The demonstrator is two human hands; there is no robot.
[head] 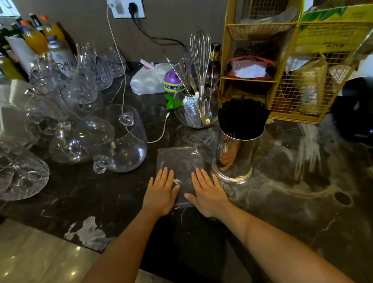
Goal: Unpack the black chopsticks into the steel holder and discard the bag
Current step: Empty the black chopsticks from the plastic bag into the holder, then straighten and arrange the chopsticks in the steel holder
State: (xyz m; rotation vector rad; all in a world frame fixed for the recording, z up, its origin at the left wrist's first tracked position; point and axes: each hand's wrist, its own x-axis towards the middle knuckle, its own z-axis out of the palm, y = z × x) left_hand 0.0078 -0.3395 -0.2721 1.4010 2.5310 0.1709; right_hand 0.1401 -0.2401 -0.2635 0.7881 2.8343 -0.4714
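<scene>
The black chopsticks (243,118) stand bunched upright in the shiny steel holder (237,157) on the dark marble counter (297,199). Just left of the holder, an empty clear plastic bag (179,162) lies flat on the counter. My left hand (161,192) rests palm down on the bag's near left part, fingers spread. My right hand (207,193) presses flat on the bag's near right part, close to the holder's base. Neither hand grips anything.
Many clear glass jugs and cups (118,142) crowd the left side. A glass bowl with a whisk and utensils (197,109) stands behind the bag. A yellow wire rack (287,71) rises behind the holder. The counter edge drops to a tiled floor at lower left.
</scene>
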